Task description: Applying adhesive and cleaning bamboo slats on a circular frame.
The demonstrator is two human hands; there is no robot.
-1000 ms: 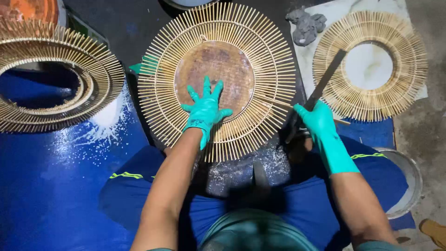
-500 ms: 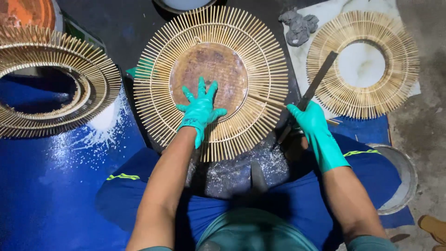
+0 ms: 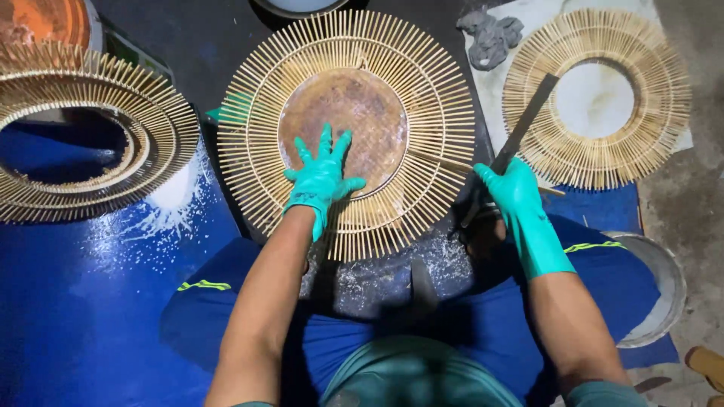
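Pressing left hand [image 3: 323, 175], fingers spread, on sunburst frame [image 3: 347, 128] | right hand [image 3: 513, 192] clamping blade [image 3: 524, 124]

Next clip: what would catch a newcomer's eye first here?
The big sunburst frame of thin bamboo sticks in the centre, with the left hand in a teal glove pressed flat on its brown round middle. Beside it, the right hand grips a dark flat blade pointing at a second sunburst frame at upper right. More stacked frames lie left.
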